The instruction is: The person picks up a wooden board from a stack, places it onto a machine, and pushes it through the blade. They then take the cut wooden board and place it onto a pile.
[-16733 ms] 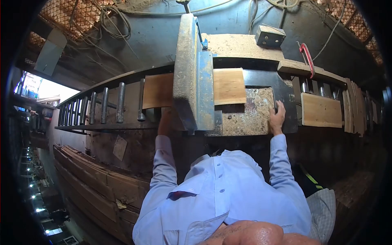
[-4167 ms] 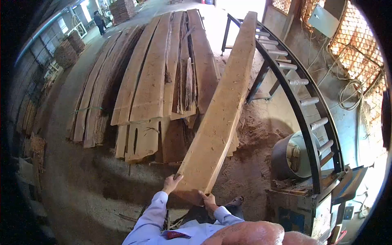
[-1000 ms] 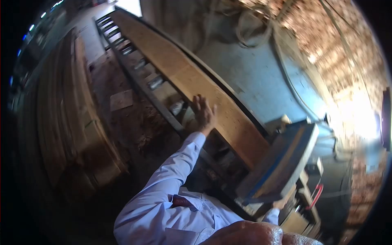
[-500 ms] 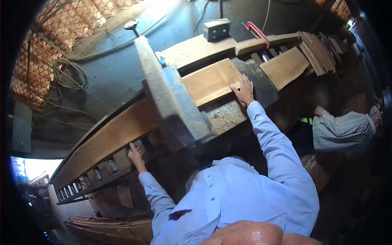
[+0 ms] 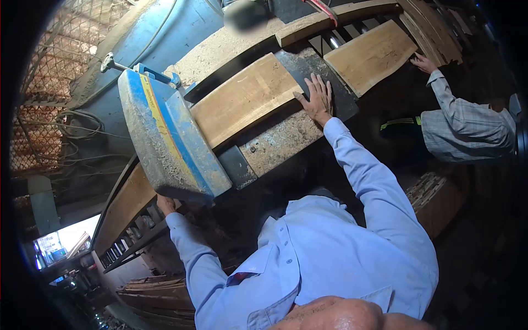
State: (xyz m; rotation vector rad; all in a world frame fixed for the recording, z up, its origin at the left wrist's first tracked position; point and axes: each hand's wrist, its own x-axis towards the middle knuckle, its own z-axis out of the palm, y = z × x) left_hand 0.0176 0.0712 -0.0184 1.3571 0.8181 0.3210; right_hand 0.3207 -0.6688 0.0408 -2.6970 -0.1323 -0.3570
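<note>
Head view: between eleven and twelve o'clock, we see a long, light-brown wooden board (image 5: pixel 245 99) reaching under a dusty blue metal machine housing (image 5: pixel 168 143). Our bare right hand (image 5: pixel 316 100), at one, lies open and splayed at the board's end. Our bare left hand (image 5: pixel 166 204), at eight, is partly hidden; we cannot tell its grip.

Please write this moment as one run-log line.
board: extends from blue machine; right hand: open at board's end; left hand: beside machine, partly hidden; other person's hand: at another board
</note>
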